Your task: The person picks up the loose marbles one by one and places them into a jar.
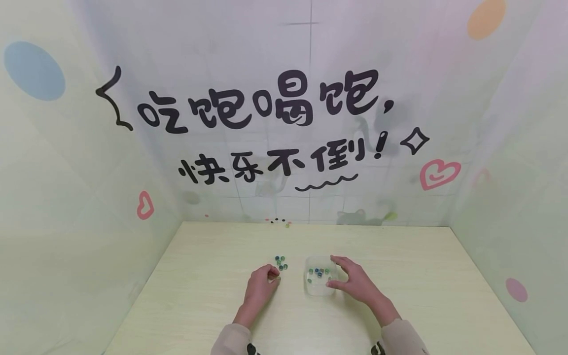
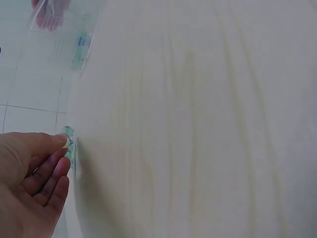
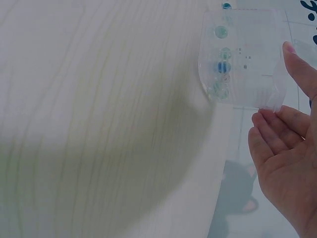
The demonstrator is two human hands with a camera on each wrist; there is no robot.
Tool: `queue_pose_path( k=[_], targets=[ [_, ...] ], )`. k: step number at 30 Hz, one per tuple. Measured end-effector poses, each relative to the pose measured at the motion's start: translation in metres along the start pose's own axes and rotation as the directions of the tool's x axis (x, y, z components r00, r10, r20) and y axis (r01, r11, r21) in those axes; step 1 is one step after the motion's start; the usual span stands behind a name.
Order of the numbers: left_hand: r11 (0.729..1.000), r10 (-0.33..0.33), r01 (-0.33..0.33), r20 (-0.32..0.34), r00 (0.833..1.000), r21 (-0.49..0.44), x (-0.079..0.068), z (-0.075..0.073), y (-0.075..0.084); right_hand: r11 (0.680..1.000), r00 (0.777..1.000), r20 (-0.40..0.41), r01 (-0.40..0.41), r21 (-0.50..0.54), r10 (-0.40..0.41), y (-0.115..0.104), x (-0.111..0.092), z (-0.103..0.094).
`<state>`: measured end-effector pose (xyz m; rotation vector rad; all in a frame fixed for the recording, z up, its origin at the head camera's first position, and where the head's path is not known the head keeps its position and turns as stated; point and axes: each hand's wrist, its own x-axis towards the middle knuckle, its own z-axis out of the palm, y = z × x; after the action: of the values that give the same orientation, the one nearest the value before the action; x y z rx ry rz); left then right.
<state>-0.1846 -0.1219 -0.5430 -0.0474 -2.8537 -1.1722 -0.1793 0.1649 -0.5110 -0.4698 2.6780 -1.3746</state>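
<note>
My left hand point(image 1: 261, 286) pinches a clear glass marble point(image 2: 66, 141) between thumb and fingertips, low over the table. Just beyond those fingertips lies a small group of blue and green marbles point(image 1: 285, 266). To the right stands a square, see-through plastic container point(image 1: 320, 292) with several marbles point(image 1: 319, 274) spread over its bottom. My right hand point(image 1: 357, 282) holds this container by its right side, thumb at the near part and fingers at the far part. In the right wrist view, marbles point(image 3: 221, 32) show through the clear wall.
The pale wood-grain table point(image 1: 213, 256) meets a printed backdrop point(image 1: 248, 197) with dark lettering along its rear edge. Side panels point(image 1: 501, 236) of the same printed sheet flank the table. One tiny greenish ball shape point(image 1: 287, 226) is at the rear edge.
</note>
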Motion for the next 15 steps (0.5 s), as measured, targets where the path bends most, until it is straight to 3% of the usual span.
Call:
queue_pose_path(
  k=[15],
  targets=[
    [1.0, 0.02, -0.02, -0.014, 1.0, -0.017, -0.0012, -0.002, 0.0069, 1.0, 1.0, -0.003, 0.006, -0.023, -0.006, -0.0014, -0.0024, -0.0003]
  ],
)
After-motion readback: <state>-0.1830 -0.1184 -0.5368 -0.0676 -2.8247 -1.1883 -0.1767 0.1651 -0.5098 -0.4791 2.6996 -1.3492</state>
